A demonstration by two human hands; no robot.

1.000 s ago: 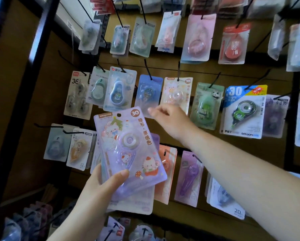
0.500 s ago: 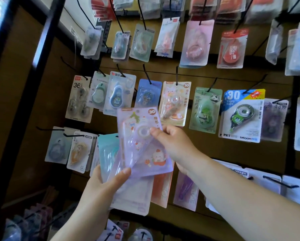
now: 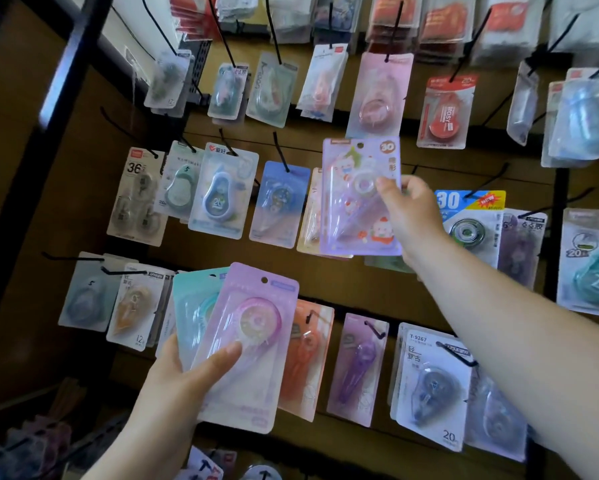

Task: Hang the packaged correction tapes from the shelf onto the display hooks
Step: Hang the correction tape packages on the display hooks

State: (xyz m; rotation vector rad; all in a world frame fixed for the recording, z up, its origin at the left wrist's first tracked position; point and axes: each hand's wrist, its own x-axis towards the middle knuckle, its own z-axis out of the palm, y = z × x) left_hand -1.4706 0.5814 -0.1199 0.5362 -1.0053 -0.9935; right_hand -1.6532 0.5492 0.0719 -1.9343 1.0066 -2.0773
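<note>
Right now the right hand pinches a lilac plastic blister pack printed with cartoon figures by its right edge, upright, just left of the blue-and-yellow carded tape marked 30. The left hand, well below and left of that blue card, grips a pink-lilac pack with a round pink tape fanned over a teal one. To hang it well, I'd say, the punched hole at the lilac pack's top wants lining up with the tip of a black wire hook, like the blue card's, then sliding back level. Which hook is meant I cannot tell. Around the blue card a brown wooden board carries rows of hung packs. Far to its left stands a black frame post.
</note>
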